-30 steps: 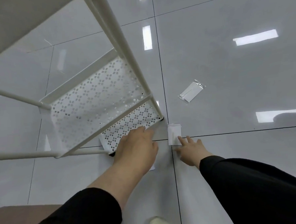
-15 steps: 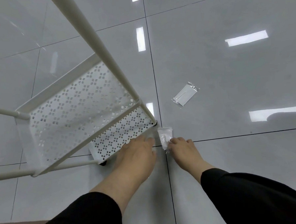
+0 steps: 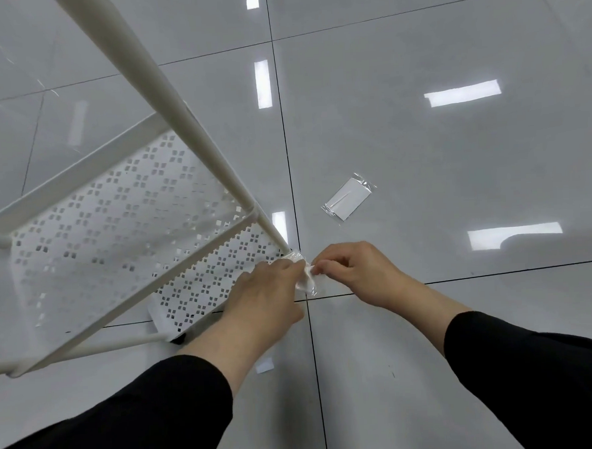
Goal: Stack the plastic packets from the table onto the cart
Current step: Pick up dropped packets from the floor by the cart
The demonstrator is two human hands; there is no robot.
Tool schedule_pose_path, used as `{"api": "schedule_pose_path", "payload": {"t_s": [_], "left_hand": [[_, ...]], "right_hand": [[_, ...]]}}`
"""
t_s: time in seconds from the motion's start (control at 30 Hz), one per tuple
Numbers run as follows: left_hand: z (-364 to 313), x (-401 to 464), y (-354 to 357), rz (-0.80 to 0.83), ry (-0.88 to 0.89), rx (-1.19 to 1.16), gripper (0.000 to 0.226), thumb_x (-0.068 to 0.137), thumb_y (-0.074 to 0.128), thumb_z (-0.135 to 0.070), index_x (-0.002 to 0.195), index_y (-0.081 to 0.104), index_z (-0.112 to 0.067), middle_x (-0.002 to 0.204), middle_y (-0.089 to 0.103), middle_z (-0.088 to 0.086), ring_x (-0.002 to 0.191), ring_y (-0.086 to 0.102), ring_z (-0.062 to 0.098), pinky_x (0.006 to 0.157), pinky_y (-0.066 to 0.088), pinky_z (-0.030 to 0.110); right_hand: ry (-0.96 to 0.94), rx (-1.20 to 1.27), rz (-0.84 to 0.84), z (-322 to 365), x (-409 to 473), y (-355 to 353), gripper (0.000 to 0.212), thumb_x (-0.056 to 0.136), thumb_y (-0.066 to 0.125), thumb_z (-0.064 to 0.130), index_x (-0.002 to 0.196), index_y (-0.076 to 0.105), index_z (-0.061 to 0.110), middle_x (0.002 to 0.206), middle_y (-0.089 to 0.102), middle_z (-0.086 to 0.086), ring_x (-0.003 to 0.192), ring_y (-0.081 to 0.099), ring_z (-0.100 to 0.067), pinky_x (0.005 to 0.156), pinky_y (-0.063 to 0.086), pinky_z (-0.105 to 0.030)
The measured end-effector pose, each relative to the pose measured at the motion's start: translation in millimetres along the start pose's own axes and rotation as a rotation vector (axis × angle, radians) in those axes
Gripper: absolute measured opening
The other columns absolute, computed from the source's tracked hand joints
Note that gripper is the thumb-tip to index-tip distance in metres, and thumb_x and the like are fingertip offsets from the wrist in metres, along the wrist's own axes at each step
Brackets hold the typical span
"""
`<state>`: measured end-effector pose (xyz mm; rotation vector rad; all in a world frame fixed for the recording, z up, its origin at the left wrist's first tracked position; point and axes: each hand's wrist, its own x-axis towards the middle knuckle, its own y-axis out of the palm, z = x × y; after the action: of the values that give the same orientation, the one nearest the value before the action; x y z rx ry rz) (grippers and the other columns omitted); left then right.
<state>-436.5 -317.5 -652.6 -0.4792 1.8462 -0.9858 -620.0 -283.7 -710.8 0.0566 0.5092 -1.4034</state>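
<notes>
A small clear plastic packet (image 3: 306, 279) with white contents is held between both hands, just above the floor by the cart's near right corner. My left hand (image 3: 262, 296) grips its left side. My right hand (image 3: 353, 272) pinches its right edge with curled fingers. A second packet (image 3: 348, 200) lies flat on the grey tiled floor, further off to the right. The white cart (image 3: 117, 240) stands on the left; its perforated lower shelf holds no packets that I can see.
The cart's slanting white post (image 3: 165, 107) runs up across the left of the view. A small white scrap (image 3: 265, 366) shows on the floor under my left wrist. Glossy floor tiles (image 3: 455, 147) spread out to the right.
My right hand has lifted the packet off the floor and my left hand has come up from the floor to grip it too. The view has shifted slightly.
</notes>
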Motion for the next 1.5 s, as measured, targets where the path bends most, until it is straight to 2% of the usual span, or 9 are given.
{"api": "schedule_pose_path", "payload": {"t_s": [0.07,0.13,0.27,0.4,0.53,0.7,1.17,1.37,1.5], "left_hand": [[-1,1,-3,-0.083,-0.032,-0.071,0.009,0.097,0.057,-0.031,0.101,0.062,-0.038,0.115,0.064,-0.007,0.099,0.054,0.02,0.08,0.042,0.035],[-2,3,-3,-0.145,-0.111,-0.141,0.026,0.103,0.049,-0.029,0.079,0.057,-0.033,0.084,0.059,-0.005,0.081,0.051,0.02,0.063,0.033,0.033],[0,0,-6,-0.233,-0.227,-0.197,0.035,0.106,0.04,-0.037,0.079,0.05,-0.018,0.068,0.048,-0.005,0.065,0.047,0.017,0.055,0.03,0.032],[4,-4,-7,-0.229,-0.321,-0.314,0.039,0.103,0.042,-0.021,0.065,0.032,-0.017,0.063,0.038,-0.002,0.058,0.033,0.014,0.051,0.024,0.033],[10,-8,-10,-0.23,-0.337,-0.385,0.04,0.1,0.047,-0.021,0.064,0.033,-0.015,0.06,0.038,-0.002,0.055,0.032,0.013,0.051,0.023,0.033],[15,-12,-12,-0.231,-0.356,-0.408,0.041,0.1,0.05,-0.023,0.065,0.032,-0.015,0.058,0.034,-0.002,0.054,0.029,0.014,0.051,0.022,0.033],[14,-28,-16,-0.213,-0.407,-0.389,0.042,0.101,0.052,-0.032,0.065,0.036,-0.017,0.06,0.041,-0.002,0.056,0.037,0.014,0.055,0.029,0.032],[7,-39,-18,-0.186,-0.419,-0.348,0.041,0.1,0.051,-0.031,0.065,0.036,-0.017,0.06,0.042,-0.003,0.054,0.037,0.013,0.052,0.028,0.031],[4,-45,-14,-0.181,-0.406,-0.326,0.041,0.101,0.051,-0.031,0.063,0.038,-0.019,0.061,0.046,-0.003,0.057,0.042,0.013,0.053,0.029,0.03]], "right_hand": [[0.016,0.03,0.011,1,3,-2,0.024,0.096,0.061,0.02,0.082,0.079,0.027,0.088,0.074,0.011,0.078,0.064,-0.025,0.074,0.051,-0.037],[0.024,0.033,-0.005,0,7,-2,0.025,0.096,0.059,0.02,0.081,0.078,0.027,0.08,0.072,0.011,0.067,0.054,-0.028,0.064,0.046,-0.036],[0.078,-0.181,-0.236,-27,33,-11,0.022,0.098,0.051,0.024,0.098,0.074,0.026,0.111,0.07,0.011,0.092,0.06,-0.015,0.084,0.049,-0.035],[0.197,-0.82,-0.024,-66,67,-18,0.048,0.104,0.042,0.034,0.15,0.04,0.02,0.161,0.028,-0.003,0.144,0.028,-0.027,0.11,0.034,-0.048],[0.296,-0.998,0.138,-83,89,-14,0.062,0.106,0.035,0.043,0.159,0.015,0.018,0.169,-0.003,-0.001,0.154,0.003,-0.03,0.117,0.019,-0.059],[0.385,-1.05,0.218,-83,107,-8,0.066,0.107,0.03,0.042,0.161,0.003,0.016,0.169,-0.011,0.0,0.155,-0.002,-0.032,0.118,0.016,-0.061],[0.331,-1.213,0.257,-110,74,10,0.06,0.107,0.028,0.039,0.158,0.014,0.012,0.169,-0.003,0.0,0.147,0.019,-0.029,0.106,0.029,-0.056],[0.181,-1.209,0.131,-124,-6,40,0.036,0.107,0.029,0.033,0.125,0.055,0.018,0.136,0.054,-0.003,0.118,0.05,-0.028,0.093,0.031,-0.049],[0.291,-1.062,0.059,-138,-37,46,0.027,0.102,0.042,0.038,0.119,0.059,0.025,0.146,0.045,-0.008,0.132,0.039,-0.033,0.095,0.035,-0.051]]}}
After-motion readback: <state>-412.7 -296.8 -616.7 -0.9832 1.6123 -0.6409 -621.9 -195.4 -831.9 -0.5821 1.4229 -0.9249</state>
